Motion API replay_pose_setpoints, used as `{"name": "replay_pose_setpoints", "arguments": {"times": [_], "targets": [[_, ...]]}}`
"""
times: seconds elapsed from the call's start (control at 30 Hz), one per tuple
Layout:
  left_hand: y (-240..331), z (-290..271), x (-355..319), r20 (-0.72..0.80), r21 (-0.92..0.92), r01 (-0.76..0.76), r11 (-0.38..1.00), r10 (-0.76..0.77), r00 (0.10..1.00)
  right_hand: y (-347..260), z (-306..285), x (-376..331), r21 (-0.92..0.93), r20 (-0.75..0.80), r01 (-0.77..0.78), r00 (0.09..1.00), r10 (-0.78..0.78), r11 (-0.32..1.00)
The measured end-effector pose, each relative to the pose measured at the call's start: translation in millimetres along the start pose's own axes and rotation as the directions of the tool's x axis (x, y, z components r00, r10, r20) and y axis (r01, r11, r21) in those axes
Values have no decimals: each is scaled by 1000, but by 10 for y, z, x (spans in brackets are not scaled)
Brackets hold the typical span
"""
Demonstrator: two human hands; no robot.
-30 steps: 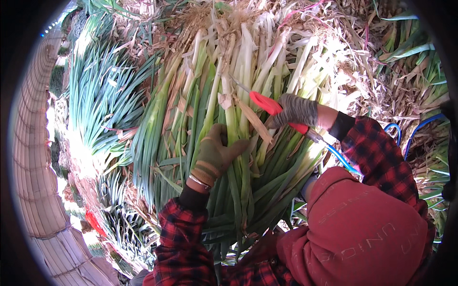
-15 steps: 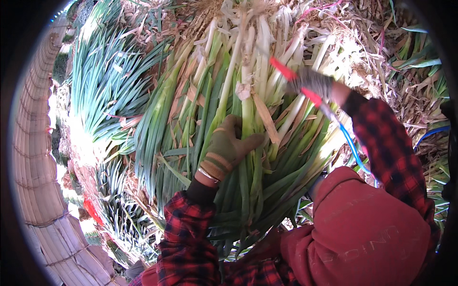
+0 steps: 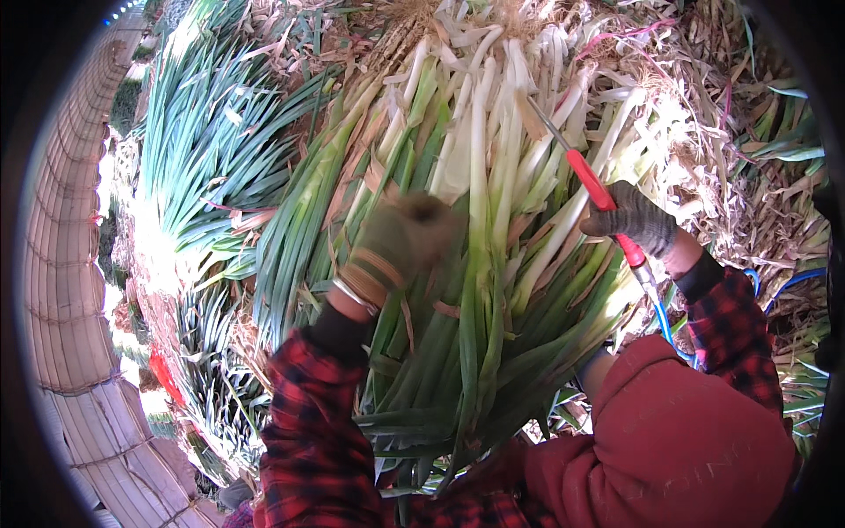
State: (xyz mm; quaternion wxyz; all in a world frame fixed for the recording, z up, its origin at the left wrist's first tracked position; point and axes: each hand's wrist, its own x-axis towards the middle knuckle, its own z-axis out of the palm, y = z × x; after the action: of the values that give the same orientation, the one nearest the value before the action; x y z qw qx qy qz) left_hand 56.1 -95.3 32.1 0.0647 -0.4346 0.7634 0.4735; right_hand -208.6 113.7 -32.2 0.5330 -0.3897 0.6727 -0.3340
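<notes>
A thick spread of long green onions lies before me, pale stems and roots away from me and green leaves toward me. My right hand, in a grey-green glove, is wrapped round the red handle of an air blow gun. Its thin metal nozzle points up and left over the white stems, and a blue hose runs from its lower end. Over the leaves left of the middle is my left hand, gloved in green and smeared by motion. Whether its fingers hold anything cannot be made out.
Another onion bundle lies at the left in sunlight. Dry peeled skins cover the ground at the right and back. A slatted, mat-like strip runs along the left edge. Red cloth fills the lower right.
My left hand has come off the stem it was on and moved slightly left. My right hand has moved right and lower with the blow gun. The onion stems in the middle have shifted.
</notes>
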Motion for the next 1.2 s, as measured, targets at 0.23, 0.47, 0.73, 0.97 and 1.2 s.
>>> {"name": "replay_pose_setpoints", "arguments": {"times": [0.23, 0.47, 0.73, 0.97, 1.2], "targets": [[-1106, -1063, 1270, -651, 666, 451, 595, 166, 741, 39, 118, -208, 60, 74, -52, 996, 47, 997], [-914, -1068, 1014, -256, 818, 182, 545, 63, 965, 25, 97, -285, 9, 96, -74, 993, 73, 997], [371, -1118, -656, -24, 72, 12, 997, -10, 1000, 113, 220, -310, -21, 145, -4, 989, 7, 1000], [250, 208, -173, 102, -51, -3, 999, 8, 995, -20, 280, -413, 34, 124, -28, 992, 23, 999], [119, 325, -235, 65, 125, -47, 991, 39, 997, 80, 359, -784, -30, 433, 52, 901, -33, 998]]}}
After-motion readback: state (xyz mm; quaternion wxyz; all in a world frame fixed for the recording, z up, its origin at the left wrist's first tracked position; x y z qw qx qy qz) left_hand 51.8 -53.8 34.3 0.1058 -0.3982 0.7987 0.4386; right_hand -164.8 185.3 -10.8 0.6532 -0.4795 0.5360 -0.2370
